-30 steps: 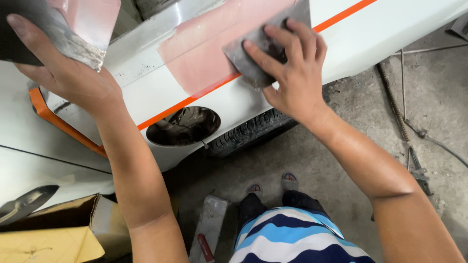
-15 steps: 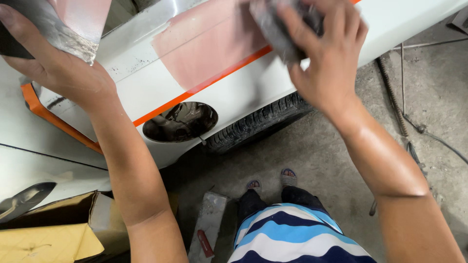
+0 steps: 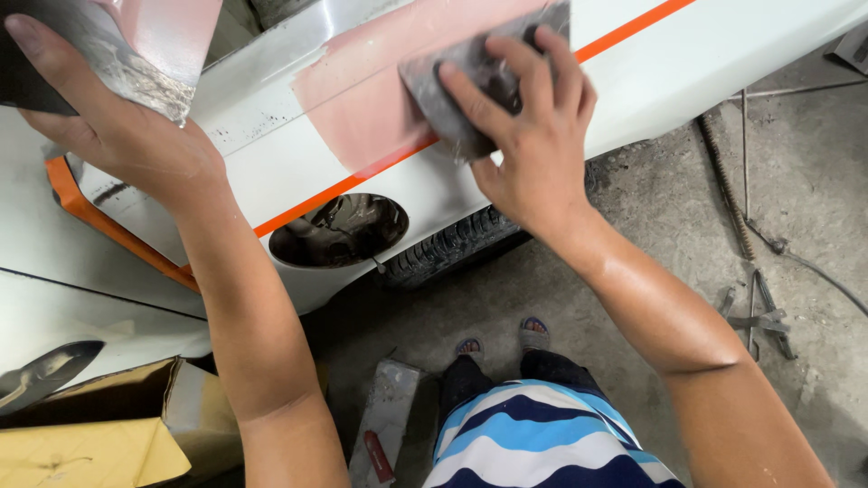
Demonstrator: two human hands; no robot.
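Two hands busy: right hand (image 3: 533,136) fingers spread, pressing a thin, flexible grey sanding sheet (image 3: 452,90) flat; left hand (image 3: 117,136) gripping a stiff putty board (image 3: 99,45) underneath.

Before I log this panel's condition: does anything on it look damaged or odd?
Yes. A pink filler patch covers the white body panel and interrupts the orange stripe; the right hand presses a grey pad there. Below, a round opening gapes uncovered.
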